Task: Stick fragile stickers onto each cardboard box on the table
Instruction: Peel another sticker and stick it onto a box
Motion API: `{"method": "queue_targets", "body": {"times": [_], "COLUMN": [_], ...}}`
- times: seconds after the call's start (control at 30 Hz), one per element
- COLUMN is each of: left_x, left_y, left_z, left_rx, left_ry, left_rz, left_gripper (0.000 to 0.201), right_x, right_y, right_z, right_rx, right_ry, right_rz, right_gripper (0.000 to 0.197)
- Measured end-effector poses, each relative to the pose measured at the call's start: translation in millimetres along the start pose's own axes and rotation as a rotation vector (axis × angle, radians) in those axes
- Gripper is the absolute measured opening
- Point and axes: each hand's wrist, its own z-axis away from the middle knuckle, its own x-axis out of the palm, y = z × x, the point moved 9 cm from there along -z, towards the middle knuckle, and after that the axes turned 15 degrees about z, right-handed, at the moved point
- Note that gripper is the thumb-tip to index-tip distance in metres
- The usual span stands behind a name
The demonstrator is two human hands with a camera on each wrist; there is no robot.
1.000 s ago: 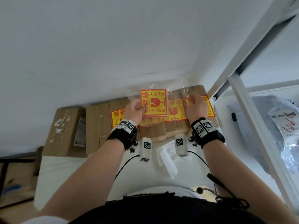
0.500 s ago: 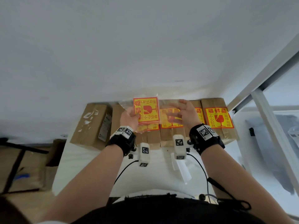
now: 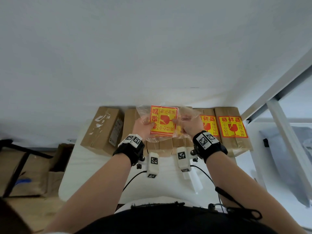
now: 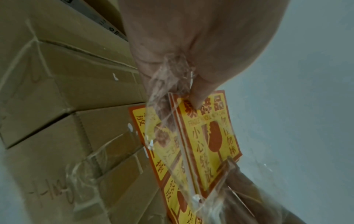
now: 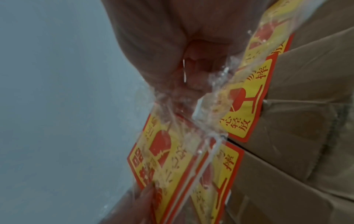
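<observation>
Holding a stack of stickers [image 3: 163,121] in a clear bag [image 3: 185,112] above the row of boxes [image 3: 233,129], the left hand [image 3: 143,126] is pinching its edge while the right hand [image 3: 190,126] is gripping the plastic.

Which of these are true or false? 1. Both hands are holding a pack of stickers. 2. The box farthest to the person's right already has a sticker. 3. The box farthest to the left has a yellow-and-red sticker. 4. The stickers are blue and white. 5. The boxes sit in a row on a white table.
1. True: the left hand and right hand both hold the stack of stickers in its clear plastic bag.
2. True: the rightmost box carries a fragile sticker.
3. False: the leftmost box shows only tape marks and a small label on its side.
4. False: they are yellow and red.
5. True: they line the far edge of the white table.
</observation>
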Motion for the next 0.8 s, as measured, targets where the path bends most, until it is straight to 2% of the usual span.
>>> {"method": "queue_targets", "body": {"times": [0.07, 0.2, 0.3, 0.37, 0.57, 0.67, 0.8], "left_x": [5, 12, 19, 24, 40, 49, 52], "left_y": [-1, -3, -2, -2, 2, 0, -4], "left_z": [-1, -1, -2, -3, -9, -12, -22], "left_rx": [0.01, -0.014, -0.008, -0.016, 0.027, 0.028, 0.04], "left_ry": [-0.026, -0.051, -0.06, -0.072, -0.047, -0.034, 0.028], "left_rz": [-0.005, -0.012, 0.001, 0.009, -0.038, -0.054, -0.146], "left_gripper": [0.017, 0.013, 0.021, 0.024, 0.007, 0.008, 0.011], "right_x": [-5, -5, -5, -13, -37, -51, -79], "right_y": [-1, 11, 21, 23, 18, 23, 34], "right_z": [0, -7, -12, -11, -7, -8, -4], "right_rx": [-0.029, 0.027, 0.083, 0.099, 0.008, -0.034, 0.001], "right_ry": [0.041, 0.026, 0.001, 0.041, 0.134, 0.222, 0.375], "right_rz": [0.017, 0.04, 0.075, 0.123, 0.35, 0.312, 0.221], "right_gripper": [0.039, 0.026, 0.02, 0.02, 0.027, 0.023, 0.024]}}
